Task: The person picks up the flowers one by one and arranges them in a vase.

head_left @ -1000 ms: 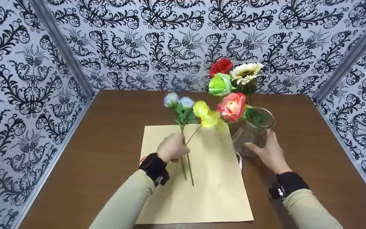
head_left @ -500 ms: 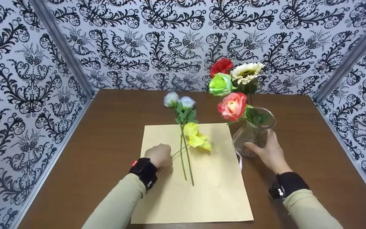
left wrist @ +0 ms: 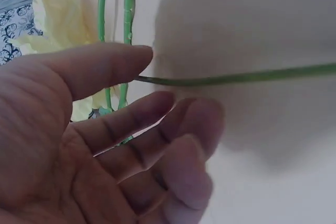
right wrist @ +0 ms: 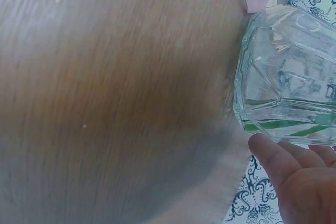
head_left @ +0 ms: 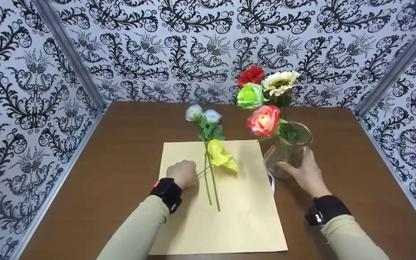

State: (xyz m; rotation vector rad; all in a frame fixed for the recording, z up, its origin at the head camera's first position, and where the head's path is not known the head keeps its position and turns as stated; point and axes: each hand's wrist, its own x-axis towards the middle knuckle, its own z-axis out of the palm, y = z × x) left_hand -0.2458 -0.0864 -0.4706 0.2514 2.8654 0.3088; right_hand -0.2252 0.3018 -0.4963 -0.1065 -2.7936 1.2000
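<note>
My left hand [head_left: 182,173] is over the left part of a sheet of tan wrapping paper [head_left: 244,216]. In the left wrist view the thumb and loosely bent fingers stand apart, with a thin green stem [left wrist: 252,77] running behind the thumb tip. That stem belongs to a yellow flower [head_left: 221,157], which lies across two blue flowers' [head_left: 212,116] long stems. My right hand [head_left: 307,173] grips a clear glass vase [head_left: 280,155], thumb on its near side. In the vase are a coral rose [head_left: 264,121], a green rose [head_left: 250,95], a red flower [head_left: 252,76] and a cream daisy-like flower [head_left: 280,83].
A pink ribbon [head_left: 272,182] shows between the paper's right edge and the vase. Brown wooden table [head_left: 121,144] surrounds the paper. Patterned walls [head_left: 208,47] close off the back and both sides.
The left hand has moved left and toward me from the blue flowers' stems, drawing the yellow flower down across them; its fingers now stand apart. Right hand and vase have stayed put.
</note>
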